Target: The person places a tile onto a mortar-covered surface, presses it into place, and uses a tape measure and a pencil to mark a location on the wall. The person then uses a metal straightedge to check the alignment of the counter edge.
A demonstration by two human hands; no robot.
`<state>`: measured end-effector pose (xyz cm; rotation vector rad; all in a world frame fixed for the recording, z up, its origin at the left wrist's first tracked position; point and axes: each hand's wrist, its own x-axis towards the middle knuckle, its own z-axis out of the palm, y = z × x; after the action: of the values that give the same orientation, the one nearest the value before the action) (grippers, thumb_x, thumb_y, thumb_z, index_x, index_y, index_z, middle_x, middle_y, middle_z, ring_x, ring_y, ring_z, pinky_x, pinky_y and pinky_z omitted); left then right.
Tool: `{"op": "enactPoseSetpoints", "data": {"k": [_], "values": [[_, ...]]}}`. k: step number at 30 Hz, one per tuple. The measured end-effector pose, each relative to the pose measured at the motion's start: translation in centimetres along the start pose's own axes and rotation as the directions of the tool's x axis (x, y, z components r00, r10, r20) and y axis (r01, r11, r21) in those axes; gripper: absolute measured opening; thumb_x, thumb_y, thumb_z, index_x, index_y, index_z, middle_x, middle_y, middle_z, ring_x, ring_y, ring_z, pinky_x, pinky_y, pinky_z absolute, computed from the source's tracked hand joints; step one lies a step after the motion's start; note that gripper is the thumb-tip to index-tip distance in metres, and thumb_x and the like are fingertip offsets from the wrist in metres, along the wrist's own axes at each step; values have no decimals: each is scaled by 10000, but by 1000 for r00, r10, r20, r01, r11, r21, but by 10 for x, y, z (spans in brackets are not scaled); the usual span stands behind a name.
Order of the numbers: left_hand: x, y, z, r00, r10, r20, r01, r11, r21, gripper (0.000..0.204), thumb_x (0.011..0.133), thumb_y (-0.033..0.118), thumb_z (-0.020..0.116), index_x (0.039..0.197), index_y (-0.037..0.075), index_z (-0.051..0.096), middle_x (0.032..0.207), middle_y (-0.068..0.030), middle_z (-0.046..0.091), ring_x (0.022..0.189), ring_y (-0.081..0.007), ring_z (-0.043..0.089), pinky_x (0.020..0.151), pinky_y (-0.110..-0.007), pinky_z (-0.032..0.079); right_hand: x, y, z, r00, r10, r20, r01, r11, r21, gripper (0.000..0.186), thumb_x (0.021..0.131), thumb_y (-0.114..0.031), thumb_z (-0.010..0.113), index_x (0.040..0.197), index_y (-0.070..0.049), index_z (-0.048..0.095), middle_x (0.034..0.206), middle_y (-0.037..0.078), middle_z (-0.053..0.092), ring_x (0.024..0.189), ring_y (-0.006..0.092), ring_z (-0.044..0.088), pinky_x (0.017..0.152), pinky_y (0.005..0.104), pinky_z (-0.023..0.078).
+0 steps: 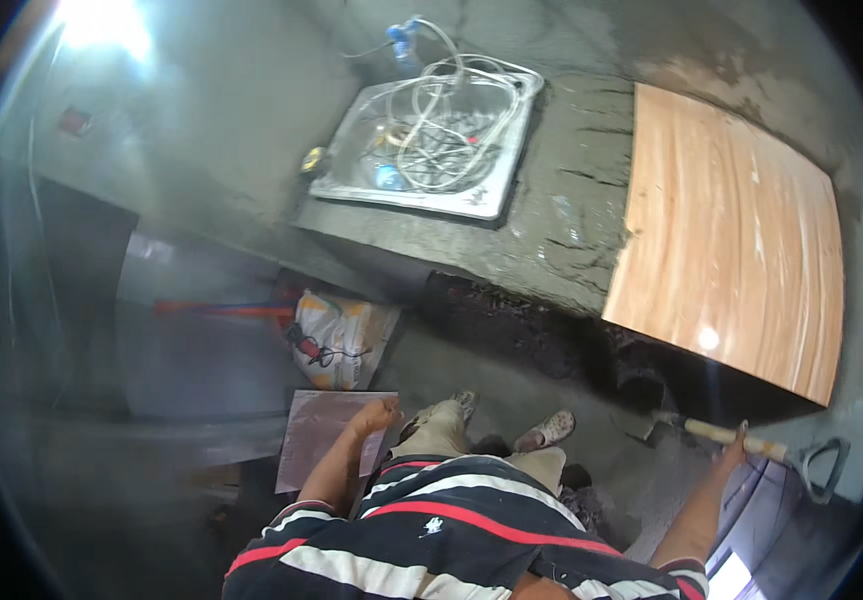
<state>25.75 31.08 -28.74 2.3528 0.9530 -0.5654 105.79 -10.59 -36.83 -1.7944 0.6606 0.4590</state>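
Note:
My right hand (736,447) grips the wooden shaft of a shovel (775,450), whose grey D-shaped handle points right. My left hand (379,414) is closed over the upper right corner of a pinkish sheet (321,445); whether it holds anything is hard to tell. Above, a concrete counter (571,180) carries a steel sink (491,198) with tangled white hose or cable (436,140) in it. At the counter's right lies a glossy wood-patterned tile (726,240).
Under the counter's left part stand a white-and-yellow sack (351,340) with a red corded tool (307,343) on it, and an orange long object (216,308). Grey panels (176,350) are at left. A small yellow object (313,160) sits beside the sink. My feet are on the concrete floor (511,380).

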Motion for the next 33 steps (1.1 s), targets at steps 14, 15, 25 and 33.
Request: {"op": "enactPoseSetpoints", "data": {"k": [14, 15, 25, 33], "values": [[115, -71, -383, 687, -316, -654, -67, 869, -490, 386, 862, 222, 710, 1134, -47, 660, 966, -126, 714, 922, -206, 666, 841, -355, 520, -169, 242, 69, 806, 405, 432, 206, 492, -846, 417, 823, -161, 728, 1236, -148, 673, 1064, 51, 718, 907, 279, 694, 729, 453, 551], [125, -99, -405, 614, -325, -719, -98, 873, -478, 382, 860, 235, 709, 1114, -47, 668, 934, -140, 709, 901, -204, 663, 835, -352, 518, -206, 241, 86, 732, 348, 586, 486, 337, -807, 473, 795, -142, 760, 1258, -119, 665, 1094, 60, 725, 939, 258, 698, 774, 429, 556], [252, -188, -554, 648, -338, -683, 353, 928, -124, 502, 859, 272, 676, 1294, 45, 567, 1285, -274, 576, 1187, -440, 590, 1007, -502, 487, -464, 175, 173, 249, 754, 608, 426, 479, -768, 434, 973, -313, 623, 1319, -51, 608, 1190, 87, 709, 1022, 184, 685, 776, 318, 583], [309, -204, -551, 577, -235, -782, 521, 843, 132, 426, 835, 262, 701, 1211, 77, 622, 1274, -210, 560, 1098, -423, 609, 790, -469, 602, -562, 38, 265, 450, 578, 681, 255, 647, -718, 459, 952, -300, 684, 1342, -72, 603, 1204, 20, 715, 1111, 121, 632, 905, 336, 504]]}}
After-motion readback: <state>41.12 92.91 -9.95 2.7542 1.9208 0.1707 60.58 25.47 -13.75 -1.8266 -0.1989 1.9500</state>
